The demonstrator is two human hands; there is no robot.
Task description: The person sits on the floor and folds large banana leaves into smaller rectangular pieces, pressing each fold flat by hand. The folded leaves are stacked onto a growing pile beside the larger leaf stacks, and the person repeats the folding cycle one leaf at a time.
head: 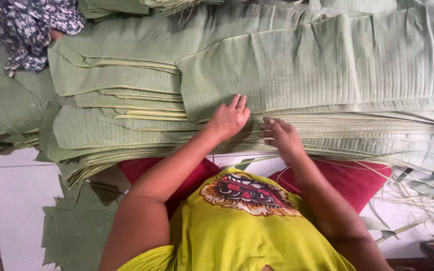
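Note:
A thick stack of long pale-green banana leaves (pixel 297 75) lies across my lap and fills the upper view. My left hand (pixel 230 118) rests on the near edge of the top leaf, fingers together, pressing on it. My right hand (pixel 280 136) touches the layered leaf edges just right of it, fingers curled into the stack. Neither hand clearly holds a leaf. I wear a yellow shirt with a printed mask and red trousers.
More folded leaves (pixel 6 105) lie on the white tiled floor (pixel 11 200) at left, and a leaf piece (pixel 74 233) at lower left. A person in dark flowered cloth (pixel 26 25) sits at top left. Thin leaf strips (pixel 418 195) litter the right.

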